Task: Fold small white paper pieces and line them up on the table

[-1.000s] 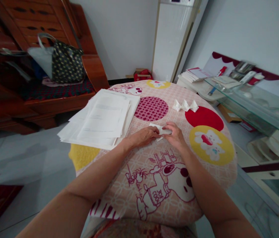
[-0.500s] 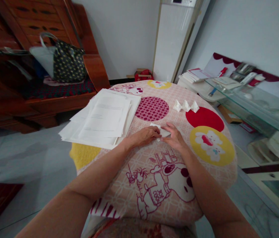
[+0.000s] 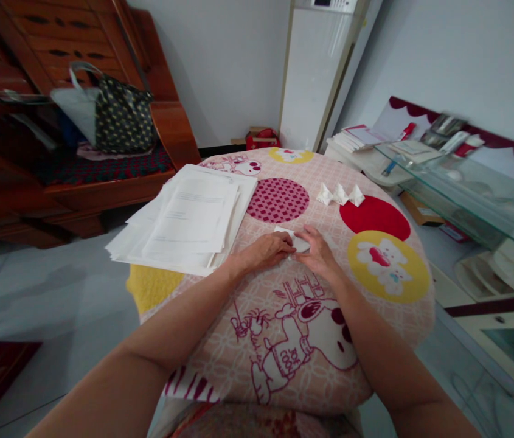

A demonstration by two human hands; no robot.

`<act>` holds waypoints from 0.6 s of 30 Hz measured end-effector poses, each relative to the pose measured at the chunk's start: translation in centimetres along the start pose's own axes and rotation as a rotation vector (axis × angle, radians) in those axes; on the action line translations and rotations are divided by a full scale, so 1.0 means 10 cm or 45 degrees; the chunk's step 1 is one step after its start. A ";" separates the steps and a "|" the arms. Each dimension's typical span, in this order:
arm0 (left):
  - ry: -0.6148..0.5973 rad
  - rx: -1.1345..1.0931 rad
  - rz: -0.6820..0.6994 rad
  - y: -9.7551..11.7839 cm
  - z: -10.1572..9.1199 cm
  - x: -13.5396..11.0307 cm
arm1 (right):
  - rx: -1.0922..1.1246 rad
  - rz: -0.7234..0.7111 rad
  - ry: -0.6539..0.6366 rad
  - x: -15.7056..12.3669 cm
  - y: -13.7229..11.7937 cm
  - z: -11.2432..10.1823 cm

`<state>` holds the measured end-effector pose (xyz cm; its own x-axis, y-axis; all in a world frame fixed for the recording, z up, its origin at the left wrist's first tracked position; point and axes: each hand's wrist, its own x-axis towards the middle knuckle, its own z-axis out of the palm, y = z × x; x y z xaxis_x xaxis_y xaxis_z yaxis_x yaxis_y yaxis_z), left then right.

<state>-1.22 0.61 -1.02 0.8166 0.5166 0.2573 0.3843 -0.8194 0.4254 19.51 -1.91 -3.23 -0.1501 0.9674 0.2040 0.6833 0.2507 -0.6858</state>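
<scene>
- Left grip [image 3: 271, 248] and right grip [image 3: 319, 252] pinch the white paper [image 3: 301, 244] between them, at the bench [image 3: 325, 167].
- Uneven pressure from either side could skew or crumple it (much is covered).

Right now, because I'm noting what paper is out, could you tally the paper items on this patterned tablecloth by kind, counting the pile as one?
Pointed folded shapes: 3
Paper piece held by left hand and right hand: 1
Paper pile: 1
Total: 5
</scene>
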 end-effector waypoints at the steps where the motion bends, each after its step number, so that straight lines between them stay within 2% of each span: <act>1: 0.002 0.000 -0.013 0.01 0.01 0.00 | -0.002 -0.004 0.006 0.00 0.01 0.00; 9: 0.068 0.083 -0.193 0.09 0.11 0.06 | -0.008 -0.038 0.107 0.02 0.08 0.01; 18: 0.034 0.053 -0.256 0.11 0.10 0.08 | -0.044 0.023 0.104 0.01 0.09 -0.13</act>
<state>0.25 -0.11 -1.25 0.7105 0.6765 0.1938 0.5561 -0.7085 0.4345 21.06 -1.61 -2.95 -0.0795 0.9653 0.2489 0.7098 0.2301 -0.6658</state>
